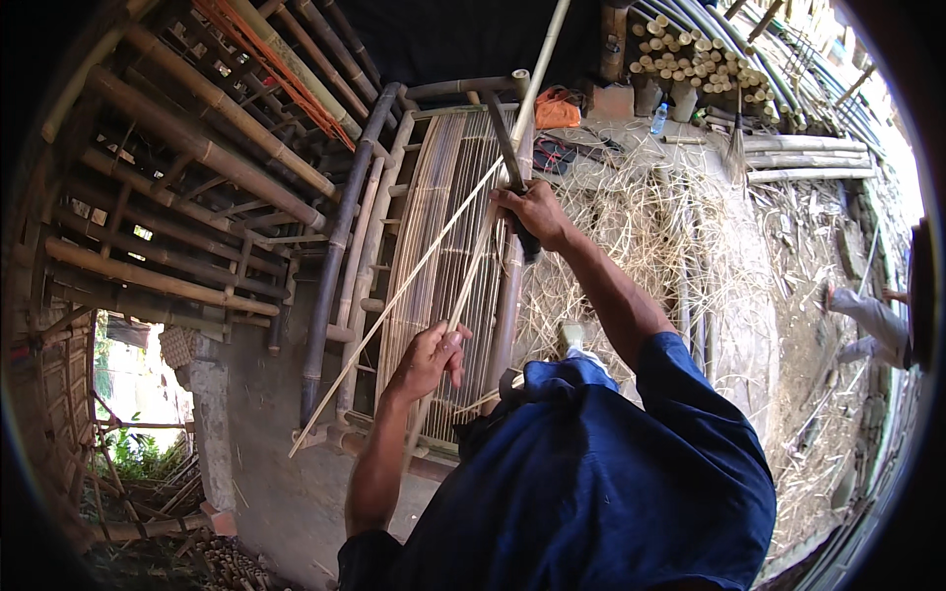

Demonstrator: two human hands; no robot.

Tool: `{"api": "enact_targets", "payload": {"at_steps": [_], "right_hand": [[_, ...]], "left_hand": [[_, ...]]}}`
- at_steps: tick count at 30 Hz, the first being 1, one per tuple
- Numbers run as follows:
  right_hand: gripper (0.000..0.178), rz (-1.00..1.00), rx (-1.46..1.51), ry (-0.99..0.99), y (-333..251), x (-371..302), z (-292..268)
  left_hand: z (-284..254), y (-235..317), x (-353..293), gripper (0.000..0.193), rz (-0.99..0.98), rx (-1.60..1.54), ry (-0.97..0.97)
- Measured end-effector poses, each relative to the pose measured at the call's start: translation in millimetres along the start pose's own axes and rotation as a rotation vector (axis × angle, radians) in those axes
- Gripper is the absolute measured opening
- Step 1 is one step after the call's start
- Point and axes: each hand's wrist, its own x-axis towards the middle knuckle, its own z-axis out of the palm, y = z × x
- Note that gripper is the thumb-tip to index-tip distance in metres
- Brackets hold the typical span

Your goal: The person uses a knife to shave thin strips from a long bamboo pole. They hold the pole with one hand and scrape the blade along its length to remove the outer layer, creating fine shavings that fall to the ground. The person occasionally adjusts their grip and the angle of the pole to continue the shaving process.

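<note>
Bamboo poles [197, 138] line the workshop; shavings [631, 227] cover the floor [754, 325] beside a slatted surface [424, 197]; above it runs the long bamboo strip [544, 59], a thinner length [404, 286] slanting from the knife [501, 135] to lower left; my right hand [532, 212] is closed round the knife; my left hand [427, 361], loosely curled, pinches the strip lower down; watching remotely, I judge splitting in hand, the next move calling for a steady knife along the grain

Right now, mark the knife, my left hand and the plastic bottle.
Knife [501, 134]: head view, on the dark blade, beyond the right hand [530, 210].
Left hand [424, 362]: head view, on the middle of the hand.
Plastic bottle [659, 120]: head view, on the body, below the cap.
</note>
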Motion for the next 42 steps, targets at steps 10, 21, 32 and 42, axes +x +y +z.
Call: {"api": "enact_targets", "payload": {"at_steps": [10, 21, 32, 42], "right_hand": [[0.075, -0.279, -0.872, -0.113, 15, -111, 45], [0.076, -0.168, -0.991, 0.232, 56, -17, -49], [0.074, -0.118, -0.889, 0.071, 31, -43, -13], [0.074, 0.083, -1.131, 0.238, 29, 11, -91]], "left_hand": [[11, -2, 43, 0.028, 0.064, -0.371, 0.165], [34, 12, -22, 0.03, 0.056, -0.25, 0.081], [27, 0, -15, 0.028, 0.118, -0.073, 0.204], [13, -31, -75, 0.026, 0.083, -0.03, 0.128]]}}
